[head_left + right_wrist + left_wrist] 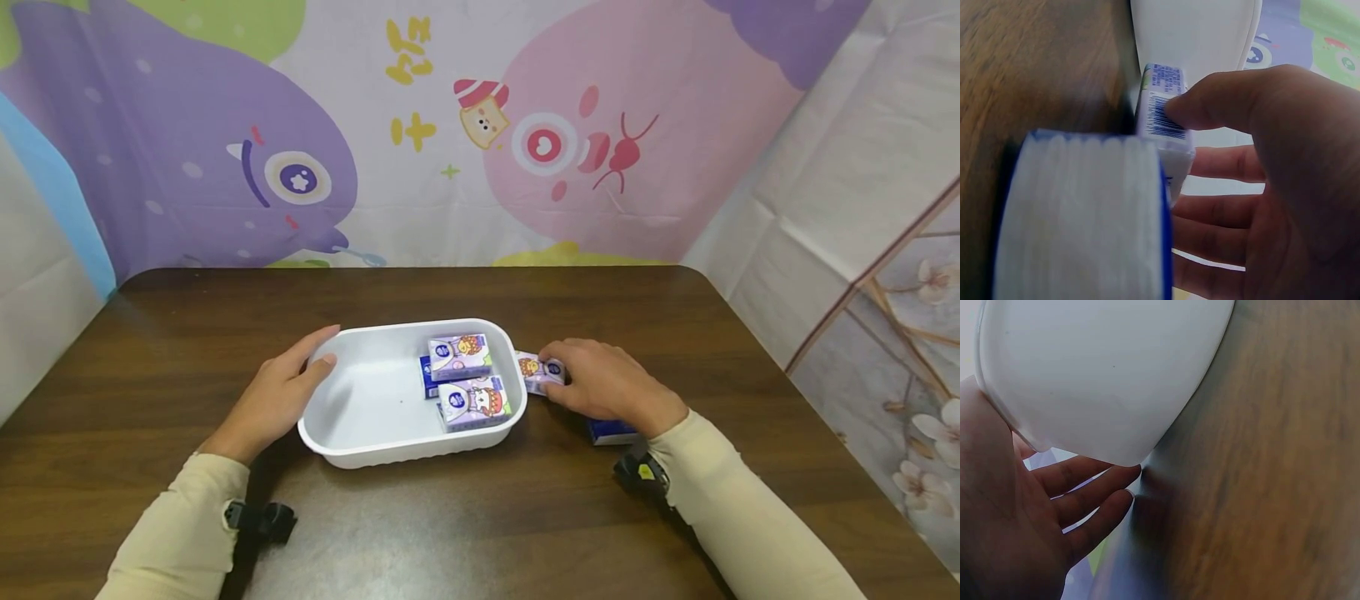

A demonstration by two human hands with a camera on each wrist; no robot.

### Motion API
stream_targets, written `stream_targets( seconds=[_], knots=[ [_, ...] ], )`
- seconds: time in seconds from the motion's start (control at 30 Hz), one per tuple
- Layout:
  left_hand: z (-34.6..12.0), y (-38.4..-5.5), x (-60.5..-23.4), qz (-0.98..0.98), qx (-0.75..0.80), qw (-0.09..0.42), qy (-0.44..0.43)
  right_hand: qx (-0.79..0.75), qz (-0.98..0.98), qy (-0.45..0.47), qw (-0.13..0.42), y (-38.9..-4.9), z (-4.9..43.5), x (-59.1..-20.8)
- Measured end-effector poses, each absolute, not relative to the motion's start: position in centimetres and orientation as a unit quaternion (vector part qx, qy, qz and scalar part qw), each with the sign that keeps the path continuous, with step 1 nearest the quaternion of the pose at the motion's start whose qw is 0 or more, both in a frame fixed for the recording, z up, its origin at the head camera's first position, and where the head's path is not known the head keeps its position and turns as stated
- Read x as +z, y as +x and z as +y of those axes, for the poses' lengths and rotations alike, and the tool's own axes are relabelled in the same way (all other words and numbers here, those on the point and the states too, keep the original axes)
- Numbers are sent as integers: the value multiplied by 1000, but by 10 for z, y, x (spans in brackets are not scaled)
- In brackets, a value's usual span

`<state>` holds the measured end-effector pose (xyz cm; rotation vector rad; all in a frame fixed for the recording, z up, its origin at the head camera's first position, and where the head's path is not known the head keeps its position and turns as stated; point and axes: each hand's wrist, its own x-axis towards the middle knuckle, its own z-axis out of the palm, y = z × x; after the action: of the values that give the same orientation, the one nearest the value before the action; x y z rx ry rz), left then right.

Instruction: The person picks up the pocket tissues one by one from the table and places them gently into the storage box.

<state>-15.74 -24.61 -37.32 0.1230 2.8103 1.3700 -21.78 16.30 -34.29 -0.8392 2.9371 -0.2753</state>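
A white plastic tray [367, 457] stands on the table, with several small tissue packs at its right end. One purple pack [460, 357] lies toward the back and another purple pack [475, 404] in front of it, with a dark blue pack [428, 377] partly hidden beneath. My left hand [281, 396] grips the tray's left end, thumb over the rim and fingers [1094, 497] along the outside. Just outside the right end, my right hand [600, 379] pinches a purple tissue pack [531, 372], its thumb beside the barcode in the right wrist view.
Another tissue pack [611, 432], blue with white, lies on the brown table [465, 517] under my right wrist; its pale folded end [1079, 219] looms close in the right wrist view. A cartoon-printed cloth [420, 208] hangs behind the table.
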Motion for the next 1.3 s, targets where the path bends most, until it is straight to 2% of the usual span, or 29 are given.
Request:
stream_targets(
  seconds=[0.57,1.3],
  knots=[
    [-247,-158,-372,901,433,10,38,-102,957,-271,27,-220,163,-342],
    [-246,-158,-373,898,438,3,40,-113,964,-238,-15,-221,165,-341]
  ],
)
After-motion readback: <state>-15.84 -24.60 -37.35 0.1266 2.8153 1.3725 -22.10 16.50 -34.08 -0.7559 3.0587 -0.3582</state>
